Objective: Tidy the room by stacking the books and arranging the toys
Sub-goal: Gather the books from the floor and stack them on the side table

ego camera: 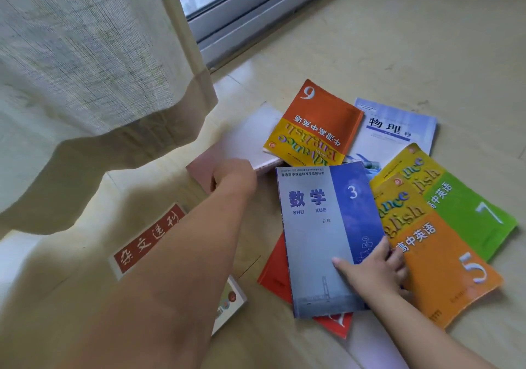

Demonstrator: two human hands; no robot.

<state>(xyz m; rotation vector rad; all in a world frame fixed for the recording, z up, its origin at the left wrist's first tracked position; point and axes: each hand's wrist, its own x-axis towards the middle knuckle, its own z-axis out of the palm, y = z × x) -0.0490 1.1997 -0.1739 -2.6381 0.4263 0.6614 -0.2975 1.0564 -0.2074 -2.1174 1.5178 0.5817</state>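
Note:
Several books lie scattered on the pale floor. My right hand (375, 269) grips the right edge of a blue-grey maths book marked 3 (321, 240), thumb on its cover. That book lies over a red book (274, 272) and an orange English book marked 5 (444, 272). A green book marked 7 (466, 206), a pale physics book (398, 129) and an orange book marked 6 (316, 121) lie behind. My left hand (233, 178) is closed on the near corner of a pale pink book (242, 138). Under my left forearm lies a book with a red title strip (148, 237).
A cream curtain (94, 84) hangs on the left, its hem just above the floor next to the pink book. A sliding window frame (256, 18) runs along the back. Bare floor (398, 41) stretches to the right and behind the books.

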